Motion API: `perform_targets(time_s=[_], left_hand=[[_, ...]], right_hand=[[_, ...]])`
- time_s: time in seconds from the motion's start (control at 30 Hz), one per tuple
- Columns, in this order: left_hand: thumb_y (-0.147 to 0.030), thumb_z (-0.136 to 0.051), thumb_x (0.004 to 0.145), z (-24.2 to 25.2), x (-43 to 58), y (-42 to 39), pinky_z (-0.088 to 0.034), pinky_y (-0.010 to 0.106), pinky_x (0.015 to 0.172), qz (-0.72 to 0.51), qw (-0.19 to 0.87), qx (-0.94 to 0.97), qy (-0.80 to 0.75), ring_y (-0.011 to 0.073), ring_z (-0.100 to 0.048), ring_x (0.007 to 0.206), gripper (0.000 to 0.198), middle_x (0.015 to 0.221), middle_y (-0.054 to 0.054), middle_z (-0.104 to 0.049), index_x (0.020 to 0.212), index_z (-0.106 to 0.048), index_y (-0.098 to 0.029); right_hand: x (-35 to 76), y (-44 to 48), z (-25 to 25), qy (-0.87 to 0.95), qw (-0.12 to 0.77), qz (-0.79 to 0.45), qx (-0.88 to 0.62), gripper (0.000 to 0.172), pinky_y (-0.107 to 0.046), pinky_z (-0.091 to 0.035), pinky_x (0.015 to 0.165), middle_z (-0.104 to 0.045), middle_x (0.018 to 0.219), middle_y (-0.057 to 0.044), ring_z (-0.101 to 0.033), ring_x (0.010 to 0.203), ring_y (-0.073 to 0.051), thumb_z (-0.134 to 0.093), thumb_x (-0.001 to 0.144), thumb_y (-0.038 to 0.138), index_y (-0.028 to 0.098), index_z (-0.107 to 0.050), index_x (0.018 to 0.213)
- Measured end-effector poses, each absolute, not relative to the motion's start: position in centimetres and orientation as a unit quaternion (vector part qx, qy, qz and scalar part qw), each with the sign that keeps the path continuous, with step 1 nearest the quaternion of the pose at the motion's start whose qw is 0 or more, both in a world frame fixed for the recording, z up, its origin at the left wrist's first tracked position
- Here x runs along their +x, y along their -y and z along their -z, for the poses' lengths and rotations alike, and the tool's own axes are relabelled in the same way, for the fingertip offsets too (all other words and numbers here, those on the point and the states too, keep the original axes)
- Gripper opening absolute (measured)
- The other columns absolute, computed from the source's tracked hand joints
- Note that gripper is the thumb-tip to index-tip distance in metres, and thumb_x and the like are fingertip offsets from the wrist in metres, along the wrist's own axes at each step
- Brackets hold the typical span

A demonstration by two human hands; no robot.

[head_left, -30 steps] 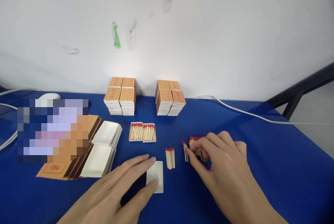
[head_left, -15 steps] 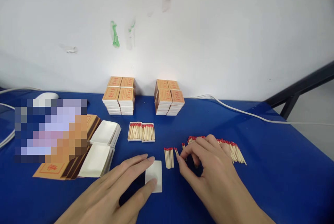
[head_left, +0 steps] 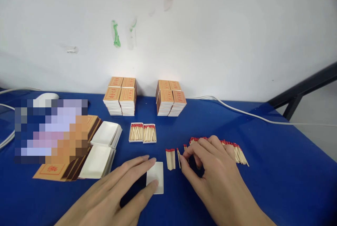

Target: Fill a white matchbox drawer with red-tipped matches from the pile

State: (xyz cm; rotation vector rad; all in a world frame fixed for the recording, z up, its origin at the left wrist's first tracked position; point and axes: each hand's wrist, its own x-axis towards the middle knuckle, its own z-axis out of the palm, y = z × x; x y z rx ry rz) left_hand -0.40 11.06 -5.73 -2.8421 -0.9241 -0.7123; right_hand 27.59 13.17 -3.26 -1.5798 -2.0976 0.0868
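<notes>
My left hand (head_left: 116,187) rests at a small white matchbox tray (head_left: 156,173), the thumb on it and the outstretched index fingertip at its upper left corner. My right hand (head_left: 210,170) is curled, its thumb and index tip close together beside a single red-headed match (head_left: 178,157). Whether another match sits between those fingertips is hidden. Just left of them lies a neat row of several matches (head_left: 170,159). Behind and under my right fingers spreads a larger pile of matches (head_left: 239,154), partly covered by the hand.
Two match-filled trays (head_left: 142,133) lie ahead on the blue table (head_left: 284,170). Stacked matchboxes (head_left: 119,96) and a second stack (head_left: 171,98) stand near the wall. At left are white trays (head_left: 96,161) and orange matchbox sleeves (head_left: 51,171). A white cable (head_left: 244,113) crosses the back right.
My right thumb and index tip have shifted slightly right, and more of the match beside them shows. My left hand and the tray have stayed in place.
</notes>
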Motion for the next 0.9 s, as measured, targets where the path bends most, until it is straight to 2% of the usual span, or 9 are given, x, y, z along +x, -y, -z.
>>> perform_targets(time_s=[0.2,0.33,0.47,0.67,0.8,0.9], left_hand=[[-0.008,-0.038,0.109,5.0,-0.2,-10.8,-0.048,0.031,0.124,0.216,0.032,-0.92,0.326,0.0207,-0.05,0.157,0.05,0.164,0.004,-0.059,0.141,-0.072,-0.026],[-0.009,-0.036,0.111,4.5,-0.2,-10.6,-0.047,0.032,0.126,0.201,0.027,-0.923,0.328,0.0191,-0.046,0.16,0.049,0.164,0.004,-0.058,0.14,-0.071,-0.026],[-0.01,-0.039,0.111,4.3,-0.3,-10.5,-0.045,0.031,0.127,0.197,0.024,-0.925,0.325,0.0202,-0.042,0.162,0.046,0.168,0.005,-0.054,0.143,-0.069,-0.024],[-0.007,-0.045,0.108,4.2,-0.4,-10.5,-0.046,0.031,0.127,0.198,0.012,-0.925,0.325,0.0218,-0.045,0.161,0.047,0.168,0.005,-0.054,0.143,-0.07,-0.024],[-0.009,-0.042,0.109,4.7,-0.3,-10.6,-0.048,0.029,0.125,0.208,0.021,-0.922,0.326,0.0215,-0.051,0.157,0.047,0.166,0.004,-0.056,0.141,-0.072,-0.025],[-0.009,-0.043,0.108,5.2,-0.3,-10.8,-0.046,0.03,0.126,0.229,0.034,-0.919,0.319,0.0221,-0.049,0.158,0.047,0.166,0.006,-0.057,0.141,-0.073,-0.024]], right_hand=[[27.6,-13.1,3.1,0.771,0.246,-0.018,-0.587,0.026,-0.041,-0.03,0.077,-0.061,0.078,0.001,-0.049,0.082,-0.024,-0.069,0.099,0.019,0.024,-0.056,0.078],[27.6,-13.1,3.2,0.774,0.246,-0.022,-0.583,0.023,-0.041,-0.03,0.077,-0.06,0.078,0.001,-0.049,0.082,-0.024,-0.068,0.1,0.018,0.024,-0.058,0.08],[27.4,-13.1,3.4,0.785,0.244,-0.033,-0.569,0.022,-0.041,-0.031,0.077,-0.058,0.077,0.001,-0.048,0.082,-0.024,-0.066,0.1,0.016,0.024,-0.057,0.082],[27.2,-13.0,3.2,0.796,0.233,-0.052,-0.557,0.018,-0.041,-0.033,0.079,-0.061,0.082,-0.001,-0.051,0.085,-0.024,-0.062,0.102,0.016,0.025,-0.059,0.087],[27.5,-13.2,2.6,0.786,0.239,-0.003,-0.571,0.018,-0.042,-0.03,0.078,-0.064,0.081,-0.002,-0.053,0.084,-0.025,-0.06,0.104,0.021,0.025,-0.06,0.086],[28.0,-13.5,2.4,0.775,0.231,0.057,-0.585,0.018,-0.043,-0.028,0.077,-0.065,0.08,-0.003,-0.053,0.082,-0.026,-0.06,0.104,0.023,0.025,-0.059,0.086]])
